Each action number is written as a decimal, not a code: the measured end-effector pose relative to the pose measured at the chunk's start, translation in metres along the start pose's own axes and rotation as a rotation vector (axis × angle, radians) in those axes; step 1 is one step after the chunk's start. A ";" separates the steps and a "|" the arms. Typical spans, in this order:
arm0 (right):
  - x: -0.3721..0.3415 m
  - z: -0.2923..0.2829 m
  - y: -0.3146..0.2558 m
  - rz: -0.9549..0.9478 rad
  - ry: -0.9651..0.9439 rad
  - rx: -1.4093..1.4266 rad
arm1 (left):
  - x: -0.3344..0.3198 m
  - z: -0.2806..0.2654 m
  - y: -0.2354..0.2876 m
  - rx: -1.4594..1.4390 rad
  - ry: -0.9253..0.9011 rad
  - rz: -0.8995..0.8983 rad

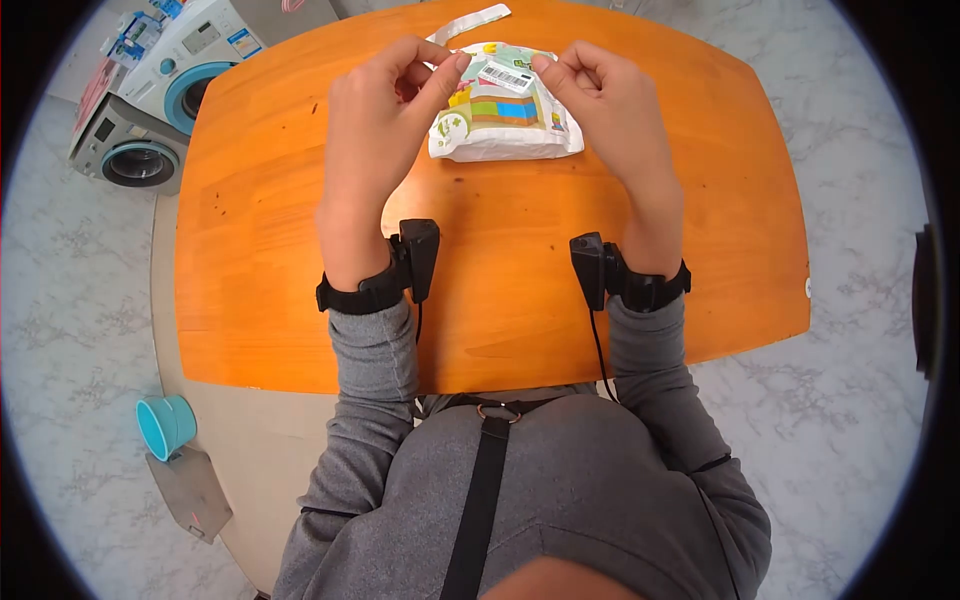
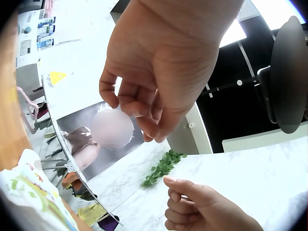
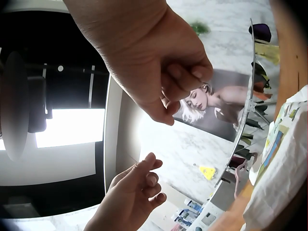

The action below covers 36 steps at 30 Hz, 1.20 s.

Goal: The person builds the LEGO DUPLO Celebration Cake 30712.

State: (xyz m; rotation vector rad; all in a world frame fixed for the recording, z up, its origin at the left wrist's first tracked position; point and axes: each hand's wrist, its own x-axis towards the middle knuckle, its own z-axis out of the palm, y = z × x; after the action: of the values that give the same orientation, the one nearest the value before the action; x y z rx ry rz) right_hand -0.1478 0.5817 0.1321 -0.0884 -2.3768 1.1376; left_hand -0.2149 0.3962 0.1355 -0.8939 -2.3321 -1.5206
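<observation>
A white plastic package with coloured printing and a barcode label lies at the far middle of the wooden table. My left hand is raised at its left side, fingers loosely bent and thumb pointing inward. Opposite it, my right hand overlaps the package's right edge in the head view. Both wrist views show the hands up in the air, apart from each other, with the package off to the side. The right hand's fingers are curled in, thumb along the index finger. Nothing shows in either hand.
A white strip lies behind the package on the orange-brown table. Two washing machines stand past the left edge. On the floor at lower left is a turquoise bucket. A drying rack with cloths appears beyond the table.
</observation>
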 end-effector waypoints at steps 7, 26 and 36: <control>-0.001 -0.008 -0.004 -0.009 0.004 -0.026 | 0.001 0.000 -0.004 0.031 0.000 0.054; -0.004 -0.016 -0.004 -0.084 0.084 -0.045 | -0.001 -0.013 -0.004 0.027 0.028 0.007; -0.005 -0.018 -0.007 -0.055 0.062 -0.022 | 0.001 -0.015 -0.015 0.052 0.053 0.047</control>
State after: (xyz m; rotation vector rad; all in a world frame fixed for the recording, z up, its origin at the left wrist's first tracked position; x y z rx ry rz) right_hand -0.1339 0.5882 0.1450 -0.0649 -2.3231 1.0680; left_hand -0.2265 0.3794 0.1313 -0.8783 -2.2860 -1.4409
